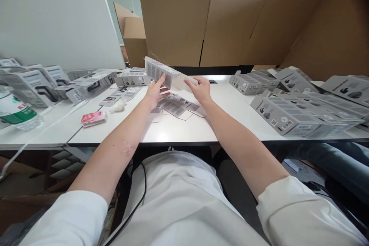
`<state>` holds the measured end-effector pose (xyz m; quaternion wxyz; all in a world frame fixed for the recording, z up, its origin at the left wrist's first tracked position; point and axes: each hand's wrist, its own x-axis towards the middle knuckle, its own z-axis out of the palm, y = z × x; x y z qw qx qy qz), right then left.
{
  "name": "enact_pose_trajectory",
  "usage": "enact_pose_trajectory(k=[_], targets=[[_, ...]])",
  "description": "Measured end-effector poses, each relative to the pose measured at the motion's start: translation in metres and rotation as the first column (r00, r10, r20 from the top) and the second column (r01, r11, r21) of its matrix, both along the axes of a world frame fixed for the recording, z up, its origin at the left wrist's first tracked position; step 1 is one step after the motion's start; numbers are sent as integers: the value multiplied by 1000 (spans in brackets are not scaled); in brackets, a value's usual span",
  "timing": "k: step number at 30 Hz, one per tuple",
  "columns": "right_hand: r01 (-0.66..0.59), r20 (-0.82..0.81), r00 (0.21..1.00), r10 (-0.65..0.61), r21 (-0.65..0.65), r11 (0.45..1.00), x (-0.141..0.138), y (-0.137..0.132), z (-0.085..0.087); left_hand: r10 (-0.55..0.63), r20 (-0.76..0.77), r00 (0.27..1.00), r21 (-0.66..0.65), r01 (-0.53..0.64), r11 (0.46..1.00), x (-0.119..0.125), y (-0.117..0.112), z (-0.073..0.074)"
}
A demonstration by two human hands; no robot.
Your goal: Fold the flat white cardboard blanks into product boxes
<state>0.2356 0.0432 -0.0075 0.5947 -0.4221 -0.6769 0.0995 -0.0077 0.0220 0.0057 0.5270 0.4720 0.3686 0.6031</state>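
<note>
Left grip [155,90] and right grip [201,90] hold one box [158,71]

It tilts above the white surface [227,103], left grip on its near side, right grip at its right end. Flat cartons [178,105] lie below.

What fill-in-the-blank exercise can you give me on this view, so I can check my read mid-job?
1. The left hand and right hand hold a printed carton above a ____ tabletop.
2. The lower band of the label on the bottle is ____.
3. The pink packet lies on the person's ____ side.
4. The tall panels behind are made of brown ____.
Missing words: white; green; left; cardboard.
</note>
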Motion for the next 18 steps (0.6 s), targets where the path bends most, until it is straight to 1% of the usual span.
enact_pose_trajectory(k=[2, 4, 7, 10, 12, 15, 18], targets=[[34, -48, 998, -32, 32, 999, -1, -1, 1, 14, 6, 1000, 1, -14, 1000, 0, 1, -1], [39, -76, 997, -35, 58, 998, -3, -4, 2, 31, 17, 999, -1, -31, 1000, -1, 2, -1], [31, -57, 998, -26, 85, 996, -4, -9, 4, 14, 9, 1000, 8, -14, 1000, -1, 2, -1], [23, -28, 999, -20, 119, 993, -6, -13, 6, -20, -37, 999, 23, 20, 1000, 0, 0, 0], [22, -10, 1000, -21, 136, 990, -6, -13, 6, -22, -53, 998, 22, 23, 999, 1, -1, 0], [44, 32, 998, -49, 158, 986, -6, -10, 5, 10, -41, 999, 16, -9, 1000, 0, 0, 1], [60, 52, 996, -71, 186, 981, -4, -7, 3, 69, 14, 997, -10, -69, 998, -3, 2, 3]])
